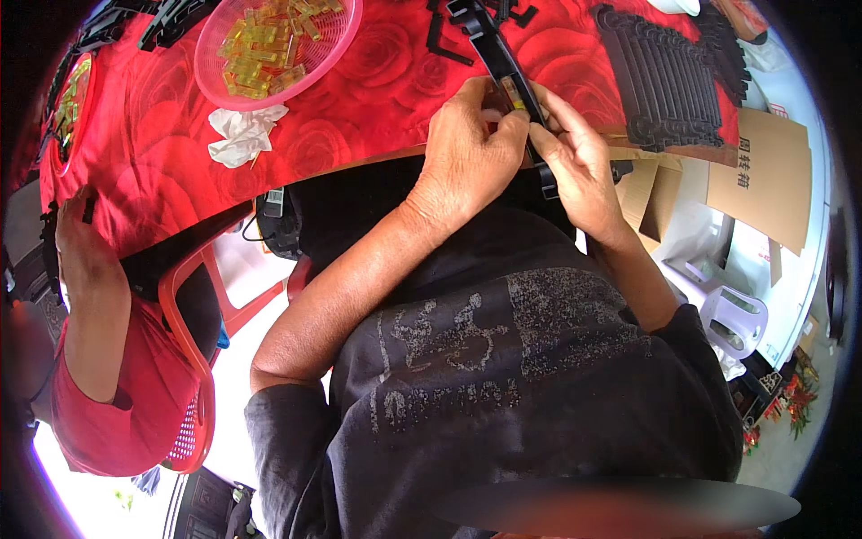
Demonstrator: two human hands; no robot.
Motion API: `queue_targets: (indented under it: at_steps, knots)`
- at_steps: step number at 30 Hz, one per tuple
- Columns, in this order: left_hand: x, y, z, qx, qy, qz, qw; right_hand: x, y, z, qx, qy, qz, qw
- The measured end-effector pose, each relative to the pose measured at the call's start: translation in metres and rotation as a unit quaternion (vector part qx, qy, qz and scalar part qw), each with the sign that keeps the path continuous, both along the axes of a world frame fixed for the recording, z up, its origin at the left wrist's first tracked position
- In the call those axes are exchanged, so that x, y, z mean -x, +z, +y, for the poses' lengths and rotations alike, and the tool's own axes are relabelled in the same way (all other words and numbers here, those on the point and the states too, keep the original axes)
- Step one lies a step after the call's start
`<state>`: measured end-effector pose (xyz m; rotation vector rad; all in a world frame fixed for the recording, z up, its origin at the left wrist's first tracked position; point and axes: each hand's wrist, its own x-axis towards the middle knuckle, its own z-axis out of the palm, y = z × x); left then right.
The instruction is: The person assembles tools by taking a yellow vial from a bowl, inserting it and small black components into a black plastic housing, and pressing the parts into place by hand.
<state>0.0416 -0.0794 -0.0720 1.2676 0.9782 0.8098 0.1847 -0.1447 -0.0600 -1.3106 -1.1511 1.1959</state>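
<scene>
Holding a long black strip (503, 63) at the table's (359, 99) near edge, you pinch it from both sides. Your left hand (471, 148) clenches around its lower part, thumb by a small yellow piece (514, 92) seated in it. Your right hand (579, 162) grips the strip's right edge. A pink bowl (337, 40) of yellow pieces sits well to the left, with a white rag (241, 135) beside it. Stacked black strips (669, 81) lie to the right.

Item: black plastic strip (503, 63), its lower length hidden from us behind both hands. Item: yellow pieces in pink bowl (341, 40), too small for us to identify; bowl cut by the top edge.
</scene>
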Motion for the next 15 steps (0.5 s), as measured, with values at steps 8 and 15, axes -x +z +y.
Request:
queue_targets:
  at_steps: [8,15]
  knots:
    - [-0.007,0.001,0.004,-0.084,0.039,0.092,0.991,0.017,-0.004,-0.002,-0.011,-0.006,0.013,1.000]
    - [-0.010,-0.002,0.001,-0.085,0.072,0.042,0.993,0.017,-0.006,-0.007,0.001,-0.007,0.021,1.000]
